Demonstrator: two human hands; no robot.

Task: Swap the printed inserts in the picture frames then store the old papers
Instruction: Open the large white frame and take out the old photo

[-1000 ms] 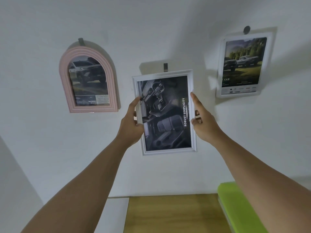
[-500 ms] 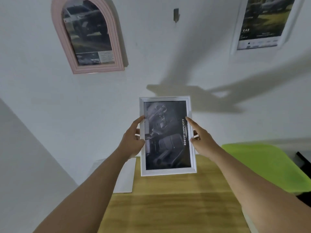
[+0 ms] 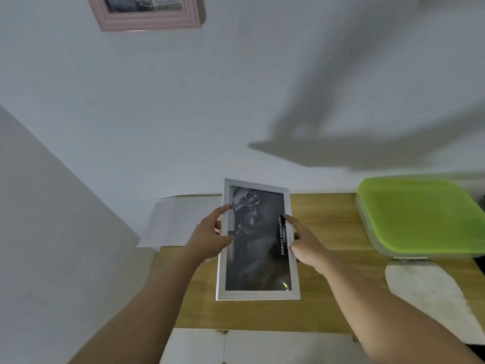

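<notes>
- I have the white frame [image 3: 258, 243] in both hands, face up and tilted toward me, held above the wooden counter [image 3: 330, 227] rather than resting on it.
- My left hand [image 3: 210, 237] is closed on the frame's left edge, thumb on the front and the other fingers curled behind; my right hand [image 3: 305, 245] pinches the right edge, with fingertips over the rim near the "ROBUST SIMPLICITY" lettering.
- I judge the two-sided hold keeps the frame level and steady so I can lay it down or turn it over to reach the back, where the insert would come out.
- The dark print [image 3: 256, 240] sits inside the frame, so this swap is not yet done.
- White sheets [image 3: 181, 222] lie on the counter just left of the frame, likely the fresh prints or spare paper; the view is too soft for me to say which.
- A box with a green lid [image 3: 420, 214] sits at the right end of the counter, closed; I cannot see its contents, but it may be meant for the old papers.
- A pink frame [image 3: 147, 14] hangs on the wall above, holding its own print.
</notes>
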